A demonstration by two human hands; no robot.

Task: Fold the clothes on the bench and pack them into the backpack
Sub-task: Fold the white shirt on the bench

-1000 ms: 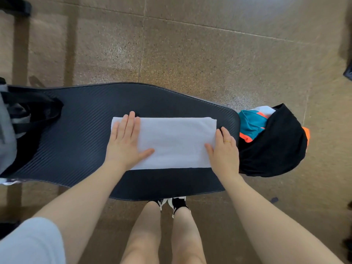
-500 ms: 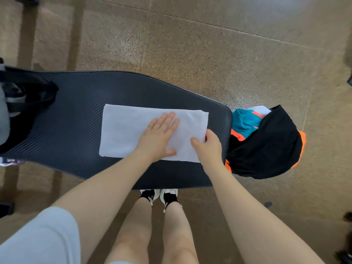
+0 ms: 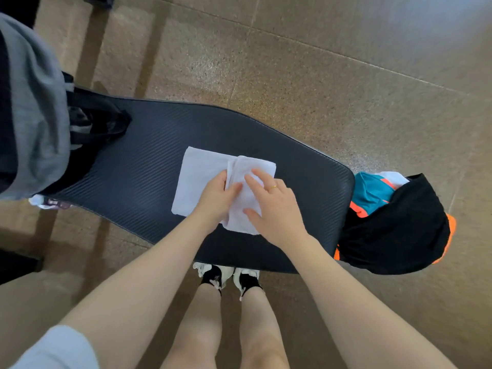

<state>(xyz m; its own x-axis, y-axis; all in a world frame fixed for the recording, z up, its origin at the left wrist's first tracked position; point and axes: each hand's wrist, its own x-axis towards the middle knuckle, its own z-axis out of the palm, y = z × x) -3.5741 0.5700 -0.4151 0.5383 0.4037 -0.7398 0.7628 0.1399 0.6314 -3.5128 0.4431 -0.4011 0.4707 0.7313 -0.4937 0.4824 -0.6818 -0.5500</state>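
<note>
A white garment lies folded on the dark ribbed bench, its right part doubled over to the left. My left hand rests on the middle of it, fingers tucked at the fold. My right hand, with a ring, presses flat on the doubled-over part. A grey and black backpack stands on the bench's left end, its black straps lying on the seat. A pile of black, teal and orange clothes hangs at the bench's right end.
Speckled brown tiled floor surrounds the bench. My legs and black-and-white shoes stand at the bench's near edge. A bit of white and purple cloth shows under the backpack at the left.
My right hand has carried the garment's right end over to the left, making it shorter. My left hand stayed near the middle as the fold line. The view shifted right and down.
</note>
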